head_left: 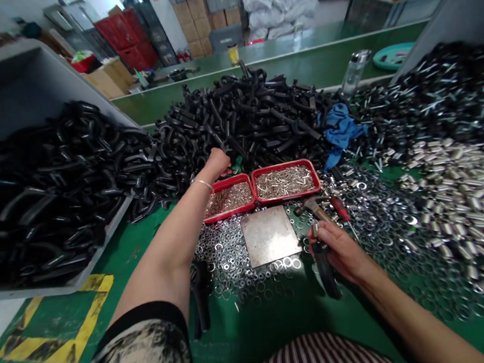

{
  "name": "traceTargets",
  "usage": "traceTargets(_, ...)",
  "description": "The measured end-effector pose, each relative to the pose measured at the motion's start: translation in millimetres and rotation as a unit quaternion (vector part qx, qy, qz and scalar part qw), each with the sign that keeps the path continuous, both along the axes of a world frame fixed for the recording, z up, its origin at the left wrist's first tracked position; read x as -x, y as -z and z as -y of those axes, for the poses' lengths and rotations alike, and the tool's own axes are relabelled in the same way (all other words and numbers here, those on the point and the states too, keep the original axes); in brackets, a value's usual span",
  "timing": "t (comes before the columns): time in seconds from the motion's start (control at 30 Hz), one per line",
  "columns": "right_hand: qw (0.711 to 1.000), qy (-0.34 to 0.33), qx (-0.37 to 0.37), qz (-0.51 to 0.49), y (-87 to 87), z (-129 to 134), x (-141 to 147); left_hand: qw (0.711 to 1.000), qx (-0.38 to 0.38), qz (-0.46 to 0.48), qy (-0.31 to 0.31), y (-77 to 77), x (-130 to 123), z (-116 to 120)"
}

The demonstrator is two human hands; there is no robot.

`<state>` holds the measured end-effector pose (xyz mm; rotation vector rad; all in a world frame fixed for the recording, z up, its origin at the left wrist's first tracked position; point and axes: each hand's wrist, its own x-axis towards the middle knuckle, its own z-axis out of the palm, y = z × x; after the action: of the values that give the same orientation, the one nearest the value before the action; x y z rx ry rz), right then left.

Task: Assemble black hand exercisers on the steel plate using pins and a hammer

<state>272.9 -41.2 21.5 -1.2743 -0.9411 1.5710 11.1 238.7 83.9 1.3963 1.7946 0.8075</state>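
Observation:
My left hand [219, 162] reaches to the front edge of the heap of black parts [236, 114], just beyond the left red tray [230, 199] of small metal pieces; its fingers are bent and their tips hidden. In my right hand [339, 249] is a black handle-like part [326, 273] with a silvery piece at its top, held near the steel plate [270, 235]. A second red tray [286, 182] holds small pins. Beyond my right hand lie a hammer [320, 211] and a red-handled tool [341, 209].
Metal rings [226, 250] are scattered around the plate. Silvery cylinders [459, 202] are piled at the right, with a blue cloth [340, 130] and a glass bottle [355, 72] behind. A grey bin [103, 239] of black parts stands left. Another black part [200, 298] lies near my left forearm.

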Motion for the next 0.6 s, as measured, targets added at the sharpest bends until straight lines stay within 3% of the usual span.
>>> traceTargets(0.1,0.997,-0.045,-0.009,0.066,-2.8,-5.3,6.6,0.992,-0.105,0.065,0.031,-12.4,14.7,47.1)
traceTargets(0.2,0.984,-0.061,-0.059,0.155,-3.3,-14.8,15.8,0.967,-0.158,0.183,0.08,-10.6,19.5,115.8)
traceTargets(0.27,0.971,-0.043,-0.11,0.207,-2.2,-22.0,23.4,0.956,-0.126,0.248,0.094,-0.6,13.6,163.7)
traceTargets(0.37,0.955,-0.019,-0.155,0.253,-2.4,-31.5,35.3,0.934,0.001,0.335,0.123,23.0,-6.0,219.3)
traceTargets(0.47,0.949,-0.034,-0.16,0.271,-8.1,-37.1,43.8,0.925,0.08,0.353,0.117,45.2,-26.4,245.7)
traceTargets(0.6,0.935,-0.046,-0.176,0.306,-17.6,-39.7,46.7,0.936,0.091,0.316,0.123,59.4,-40.0,251.2)
